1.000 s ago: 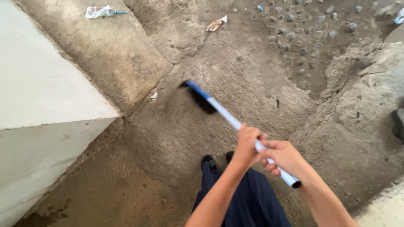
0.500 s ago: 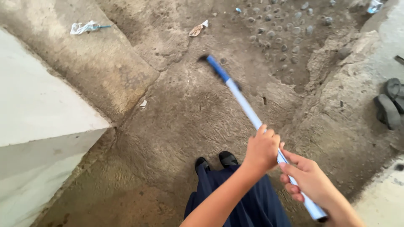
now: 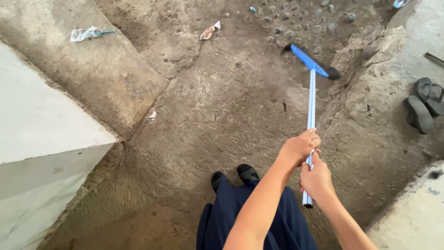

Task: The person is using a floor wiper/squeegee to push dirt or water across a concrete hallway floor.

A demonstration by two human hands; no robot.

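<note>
I hold a long broom with a pale blue-white handle (image 3: pixel 311 102) and a blue head with dark bristles (image 3: pixel 311 61). My left hand (image 3: pixel 300 146) grips the handle higher up; my right hand (image 3: pixel 316 179) grips it just below, near the handle's end. The broom head rests on the dirty concrete floor (image 3: pixel 217 115) at the upper right, beside a patch of embedded pebbles (image 3: pixel 300 23). My dark shoes (image 3: pixel 233 176) and dark blue skirt (image 3: pixel 240 217) show at the bottom centre.
A white block or ledge (image 3: pixel 41 129) fills the left. Litter lies about: a plastic wrapper (image 3: pixel 85 33), a brown scrap (image 3: pixel 208 31), a small white scrap (image 3: pixel 152 115). Dark sandals (image 3: pixel 423 106) lie on the raised rough concrete at right.
The broom head has swung from the centre-left of the floor up and to the right, near the pebbles. Both hands shifted so the handle now stands nearly vertical in view.
</note>
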